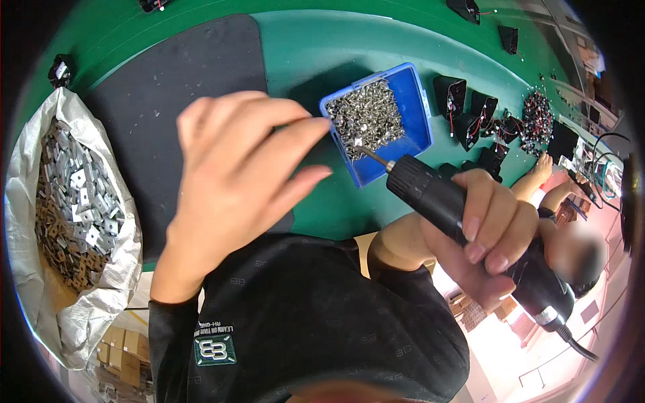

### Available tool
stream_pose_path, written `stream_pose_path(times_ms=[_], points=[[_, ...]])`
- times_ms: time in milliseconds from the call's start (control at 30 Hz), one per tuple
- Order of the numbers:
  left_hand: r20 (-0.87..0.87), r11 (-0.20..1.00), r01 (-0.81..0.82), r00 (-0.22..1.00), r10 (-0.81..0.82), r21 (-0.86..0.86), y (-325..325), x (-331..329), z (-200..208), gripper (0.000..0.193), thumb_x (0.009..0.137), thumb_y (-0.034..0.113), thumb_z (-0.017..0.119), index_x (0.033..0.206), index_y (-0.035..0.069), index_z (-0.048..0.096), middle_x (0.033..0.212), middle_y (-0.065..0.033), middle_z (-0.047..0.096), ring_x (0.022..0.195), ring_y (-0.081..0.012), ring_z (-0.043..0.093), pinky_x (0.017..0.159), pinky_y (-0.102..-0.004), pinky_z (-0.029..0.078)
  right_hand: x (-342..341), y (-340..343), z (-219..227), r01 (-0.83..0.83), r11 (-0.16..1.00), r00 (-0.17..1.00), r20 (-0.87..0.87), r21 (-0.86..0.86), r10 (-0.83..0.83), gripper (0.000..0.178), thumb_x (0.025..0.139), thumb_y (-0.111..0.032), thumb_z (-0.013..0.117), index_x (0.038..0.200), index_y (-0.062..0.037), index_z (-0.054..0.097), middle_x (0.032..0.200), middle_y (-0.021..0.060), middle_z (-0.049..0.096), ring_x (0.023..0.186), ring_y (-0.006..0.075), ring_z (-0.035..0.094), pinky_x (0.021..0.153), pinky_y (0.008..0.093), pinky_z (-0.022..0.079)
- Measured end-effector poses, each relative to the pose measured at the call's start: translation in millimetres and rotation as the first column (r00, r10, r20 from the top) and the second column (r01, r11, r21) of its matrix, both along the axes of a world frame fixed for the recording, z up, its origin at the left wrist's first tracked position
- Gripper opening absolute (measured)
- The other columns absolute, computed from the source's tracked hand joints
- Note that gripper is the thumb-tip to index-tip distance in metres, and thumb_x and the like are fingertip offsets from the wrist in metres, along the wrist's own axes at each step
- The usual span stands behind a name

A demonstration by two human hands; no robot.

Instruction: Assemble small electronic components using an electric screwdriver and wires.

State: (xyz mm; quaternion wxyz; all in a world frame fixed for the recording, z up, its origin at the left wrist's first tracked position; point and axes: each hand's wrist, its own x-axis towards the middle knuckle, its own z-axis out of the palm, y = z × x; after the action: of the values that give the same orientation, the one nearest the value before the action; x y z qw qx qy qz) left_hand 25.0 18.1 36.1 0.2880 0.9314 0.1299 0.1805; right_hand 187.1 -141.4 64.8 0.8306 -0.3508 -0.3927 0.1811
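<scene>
My right hand [494,232] is wrapped round a black electric screwdriver [420,187]. Its thin bit points at the heap of small silver screws [368,115] and overlaps the near edge of that heap in view. The screws lie in a blue plastic bin [418,107], piled toward its left side. Just left of the bin, my left hand [245,164] hovers with thumb and fingers apart. Its fingertips reach the bin's left rim in view; whether they touch it I cannot tell. Nothing shows between those fingers.
A dark mat [181,74] covers the left of the green table [302,47]. At far left stands a white sack [124,201] of small metal plates [84,195]. Black housings [449,94] with wires lie right of the bin. A co-worker's hand [537,173] is farther right.
</scene>
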Motion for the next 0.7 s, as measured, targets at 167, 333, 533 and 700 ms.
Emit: stream_pose_path(times_ms=[167, 333, 533, 700], points=[[0.088, 0.994, 0.008, 0.996, 0.001, -0.107, -29.1, 29.0, -24.8, 0.051, 0.055, 0.023, 0.085, 0.103, 0.012, 0.069, 0.098, -0.0002, 0.062, 0.087, -0.0191, 0.058, 0.079, -0.0363, 0.034, -3.5, 2.3, 2.5, 0.044, 0.997, 0.999, -0.021, 0.065, -0.042, 0.046, 0.076, -0.015, 0.079, 0.117, -0.0176, 0.058, 0.077, -0.0063, 0.06, 0.064, 0.0063, 0.056, 0.068, 0.0224, 0.045], [0.182, 0.999, 0.033, 0.983, -0.026, -0.033, -31.1, 33.3, -37.8, 0.041, 0.058, 0.016, 0.083, 0.097, 0.012, 0.071, 0.093, 0.002, 0.064, 0.082, -0.017, 0.057, 0.076, -0.0346, 0.033, -0.7, 0.9, -0.4, 0.055, 0.988, 0.998, 0.006, 0.141, -0.056, 0.05, 0.082, -0.016, 0.078, 0.126, -0.0174, 0.053, 0.077, -0.0039, 0.061, 0.062, 0.0079, 0.058, 0.06, 0.0222, 0.051], [0.226, 0.999, 0.034, 0.974, -0.035, 0.008, -32.8, 34.3, -43.6, 0.025, 0.066, 0.015, 0.075, 0.09, 0.011, 0.071, 0.088, 0.0051, 0.062, 0.085, -0.0128, 0.057, 0.077, -0.0336, 0.031, 0.8, 2.1, 2.0, 0.066, 0.975, 0.997, -0.043, 0.214, -0.058, 0.046, 0.082, -0.013, 0.078, 0.122, -0.0154, 0.056, 0.078, -0.0023, 0.062, 0.063, 0.0087, 0.06, 0.061, 0.0232, 0.054], [0.255, 0.996, 0.059, 0.966, -0.039, -0.073, -33.9, 31.7, -40.0, 0.04, 0.058, 0.009, 0.08, 0.097, 0.008, 0.073, 0.091, 0.0005, 0.066, 0.079, -0.0167, 0.057, 0.072, -0.0336, 0.031, -1.7, 3.4, 6.0, 0.01, 0.979, 0.991, -0.135, 0.203, 0.018, 0.04, 0.072, -0.011, 0.079, 0.108, -0.0164, 0.062, 0.07, -0.006, 0.061, 0.061, 0.007, 0.058, 0.073, 0.0218, 0.05]])
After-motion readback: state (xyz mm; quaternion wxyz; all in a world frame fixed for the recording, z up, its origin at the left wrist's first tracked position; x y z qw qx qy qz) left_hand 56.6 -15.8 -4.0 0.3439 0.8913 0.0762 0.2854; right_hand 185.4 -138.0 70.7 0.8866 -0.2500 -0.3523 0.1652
